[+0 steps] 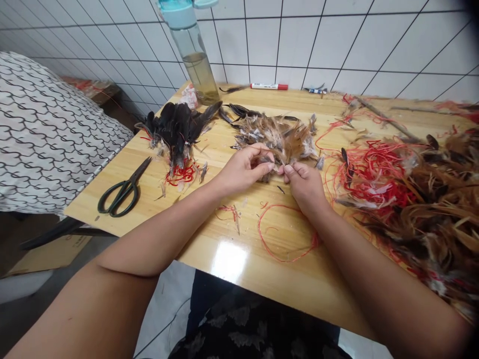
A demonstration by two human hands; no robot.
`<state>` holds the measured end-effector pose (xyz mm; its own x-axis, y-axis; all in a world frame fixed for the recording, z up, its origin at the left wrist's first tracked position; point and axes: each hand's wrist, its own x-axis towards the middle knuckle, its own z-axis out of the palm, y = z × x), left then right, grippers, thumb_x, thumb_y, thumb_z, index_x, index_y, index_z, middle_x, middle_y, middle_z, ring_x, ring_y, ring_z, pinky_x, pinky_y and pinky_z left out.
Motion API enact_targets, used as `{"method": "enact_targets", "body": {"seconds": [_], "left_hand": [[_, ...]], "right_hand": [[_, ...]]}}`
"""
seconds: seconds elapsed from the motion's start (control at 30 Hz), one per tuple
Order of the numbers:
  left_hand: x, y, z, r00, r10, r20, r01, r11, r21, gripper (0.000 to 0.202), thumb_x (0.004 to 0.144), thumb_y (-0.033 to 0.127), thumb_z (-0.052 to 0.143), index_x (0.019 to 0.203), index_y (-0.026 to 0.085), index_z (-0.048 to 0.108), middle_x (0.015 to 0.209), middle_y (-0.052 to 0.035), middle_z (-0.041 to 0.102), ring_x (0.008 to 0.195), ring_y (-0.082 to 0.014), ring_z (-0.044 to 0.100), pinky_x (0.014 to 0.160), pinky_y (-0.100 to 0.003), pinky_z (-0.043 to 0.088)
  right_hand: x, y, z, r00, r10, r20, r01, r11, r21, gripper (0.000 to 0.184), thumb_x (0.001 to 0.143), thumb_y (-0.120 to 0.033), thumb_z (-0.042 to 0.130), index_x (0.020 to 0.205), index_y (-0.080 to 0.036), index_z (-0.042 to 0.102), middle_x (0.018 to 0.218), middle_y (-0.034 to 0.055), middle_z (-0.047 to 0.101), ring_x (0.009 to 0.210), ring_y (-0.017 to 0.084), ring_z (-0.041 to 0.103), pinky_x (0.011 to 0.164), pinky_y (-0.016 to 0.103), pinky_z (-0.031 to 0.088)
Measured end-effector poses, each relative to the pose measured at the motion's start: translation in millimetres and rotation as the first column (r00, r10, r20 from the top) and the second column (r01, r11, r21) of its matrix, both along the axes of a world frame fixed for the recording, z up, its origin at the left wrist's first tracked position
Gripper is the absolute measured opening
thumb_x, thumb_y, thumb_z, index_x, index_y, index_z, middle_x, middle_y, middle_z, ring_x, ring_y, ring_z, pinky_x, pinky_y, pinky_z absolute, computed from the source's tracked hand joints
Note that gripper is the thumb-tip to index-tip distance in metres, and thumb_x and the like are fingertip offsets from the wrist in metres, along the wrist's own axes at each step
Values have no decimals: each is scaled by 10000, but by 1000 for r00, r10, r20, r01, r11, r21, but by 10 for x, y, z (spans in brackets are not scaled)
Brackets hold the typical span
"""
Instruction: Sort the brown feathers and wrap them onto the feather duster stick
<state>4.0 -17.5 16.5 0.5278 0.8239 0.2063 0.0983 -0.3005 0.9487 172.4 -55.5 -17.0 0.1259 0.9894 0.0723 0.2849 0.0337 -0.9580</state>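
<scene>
My left hand [249,169] and my right hand [306,185] meet over the middle of the wooden table, thumbs and fingertips pinched close together. Between them are brown feathers [294,142], gripped near their quill ends, with the tips fanning away from me. Just beyond my fingers lies a pile of brown and grey feathers [258,129], partly hidden by my left hand. A loop of red string [260,227] rests on the table below my right hand, whose wrist covers part of it.
Black scissors [125,192] lie at the left, near a bundle of black feathers [177,127]. A water bottle [196,60] and a red marker [268,87] are by the tiled wall. A large heap of brown feathers [445,199] and red strings [377,174] fills the right side.
</scene>
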Motion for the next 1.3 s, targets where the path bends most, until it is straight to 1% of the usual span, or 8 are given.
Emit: {"method": "enact_targets", "body": {"seconds": [0.2, 0.37, 0.5, 0.67, 0.77, 0.9, 1.1, 1.3], "left_hand": [[40, -9, -48, 999, 35, -10, -34, 996, 87, 62, 818, 165, 582, 874, 147, 563, 889, -29, 643, 774, -107, 624, 690, -231, 479], [54, -33, -67, 999, 40, -26, -38, 997, 62, 66, 828, 163, 582, 881, 157, 543, 768, -3, 652, 730, -119, 637, 707, -257, 498], [65, -33, -61, 999, 40, 20, -41, 999, 27, 77, 831, 159, 581, 891, 159, 532, 764, 3, 649, 712, -110, 643, 698, -248, 500], [75, -28, -81, 998, 64, -11, -63, 997, 44, 75, 830, 177, 595, 874, 154, 539, 763, -5, 653, 720, -119, 639, 700, -254, 499], [70, -13, -117, 994, 101, -42, -97, 991, 89, 106, 818, 176, 611, 902, 154, 552, 809, -6, 657, 763, -120, 630, 716, -247, 497], [51, 28, -151, 992, 126, -29, -122, 987, 104, 227, 799, 136, 617, 1003, 174, 524, 785, 16, 617, 737, -107, 616, 672, -223, 483], [-9, 40, -47, 998, 53, 32, -52, 999, -10, 149, 823, 104, 582, 865, 180, 461, 730, 33, 552, 637, -87, 626, 590, -210, 467], [-72, 9, 49, 991, 9, -134, 7, 993, 119, 109, 817, 43, 537, 837, 141, 579, 714, 3, 610, 654, -89, 599, 645, -232, 469]], "right_hand": [[8, 20, -35, 999, 47, 15, -47, 999, -5, 270, 833, -359, 528, 653, -194, 643, 623, 8, 585, 635, 140, 503, 637, 268, 389], [12, 28, 4, 993, 93, 72, -91, 996, -22, 241, 826, -323, 558, 661, -184, 667, 601, -1, 595, 581, 125, 477, 587, 260, 372], [6, 13, 44, 992, 90, 84, -89, 996, -18, 256, 848, -304, 537, 658, -185, 660, 602, -1, 585, 576, 123, 470, 571, 256, 360], [8, 8, 35, 988, 107, 111, -106, 994, -18, 239, 855, -289, 525, 684, -187, 656, 620, -6, 576, 593, 126, 481, 597, 261, 366], [7, 17, 17, 988, 108, 112, -108, 994, -11, 218, 856, -271, 507, 710, -191, 648, 633, -9, 572, 618, 130, 494, 632, 266, 380], [-1, 28, 1, 992, 50, 116, -52, 998, 17, 246, 862, -299, 503, 650, -203, 582, 610, -8, 541, 609, 136, 476, 629, 273, 372], [-3, 18, 22, 998, -69, 6, 69, 998, -8, 284, 881, -374, 500, 659, -205, 552, 585, -14, 503, 573, 129, 444, 594, 269, 348], [-18, 7, 54, 996, -47, 78, 48, 999, -9, 290, 870, -368, 517, 653, -194, 598, 570, -10, 516, 571, 132, 449, 602, 273, 346]]}}
